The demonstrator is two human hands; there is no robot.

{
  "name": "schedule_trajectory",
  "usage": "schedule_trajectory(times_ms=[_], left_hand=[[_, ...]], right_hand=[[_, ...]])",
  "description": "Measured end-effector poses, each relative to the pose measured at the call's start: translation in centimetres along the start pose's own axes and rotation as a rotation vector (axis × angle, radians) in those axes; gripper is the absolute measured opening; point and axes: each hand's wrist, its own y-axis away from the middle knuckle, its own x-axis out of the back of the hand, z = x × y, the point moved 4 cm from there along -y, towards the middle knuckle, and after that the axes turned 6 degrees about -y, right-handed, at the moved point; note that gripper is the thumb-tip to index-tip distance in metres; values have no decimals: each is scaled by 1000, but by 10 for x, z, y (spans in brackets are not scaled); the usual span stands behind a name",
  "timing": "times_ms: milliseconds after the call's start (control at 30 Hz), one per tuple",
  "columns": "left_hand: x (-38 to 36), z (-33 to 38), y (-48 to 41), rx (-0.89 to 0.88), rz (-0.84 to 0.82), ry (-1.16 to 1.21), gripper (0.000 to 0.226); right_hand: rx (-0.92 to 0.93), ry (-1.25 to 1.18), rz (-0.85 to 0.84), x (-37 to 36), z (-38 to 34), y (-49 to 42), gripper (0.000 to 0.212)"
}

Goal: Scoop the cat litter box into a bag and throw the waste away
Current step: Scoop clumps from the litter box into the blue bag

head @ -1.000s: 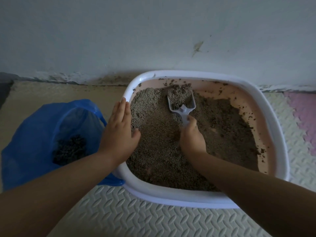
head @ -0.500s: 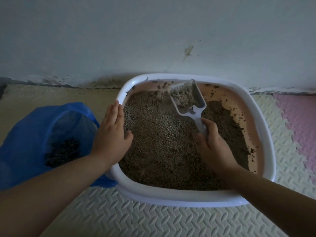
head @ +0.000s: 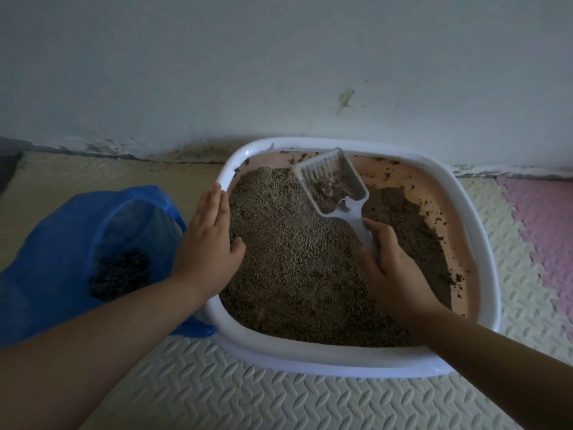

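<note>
The litter box (head: pixel 310 356), a white-rimmed tray with a pink inner wall, is set on a cream foam floor mat (head: pixel 217 392), with its far edge close against the pale wall (head: pixel 279 57). It is filled with grey-brown litter (head: pixel 304 268), which is heaped toward the left and near sides, while part of the pink wall is left bare along the far and right sides. The left rim is pressed by the left hand (head: pixel 207 243), whose 4 fingers are laid straight and together along the rim, with the thumb spread onto the litter. The handle of a white slotted scoop (head: pixel 335 184) is gripped by the right hand (head: pixel 390 265), its fingers curled round it. The scoop is held tilted near the far edge of the box, its slotted end raised, and some litter is carried in it. A blue plastic bag (head: pixel 55 243) is placed on the mat just beside the box's left side, its mouth open, and a dark clump of waste (head: pixel 121 274) is seen inside. A pink mat tile (head: pixel 545 228) is laid at the right edge.
</note>
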Motion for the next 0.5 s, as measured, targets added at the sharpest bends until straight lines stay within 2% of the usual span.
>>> schedule_trajectory(times_ms=[100, 200, 333, 500], left_hand=[[1, 0, 1, -1, 2, 0, 77], [0, -1, 1, -3, 7, -4, 76], [-2, -1, 0, -2, 9, -8, 76], [-3, -1, -1, -2, 20, -8, 76]], right_hand=[[-39, -17, -2, 5, 2, -1, 35], [-84, -29, -71, 5, 6, 0, 34], [-166, 46, -135, -3, 9, -5, 34], [-250, 5, -191, -10, -6, -39, 19]])
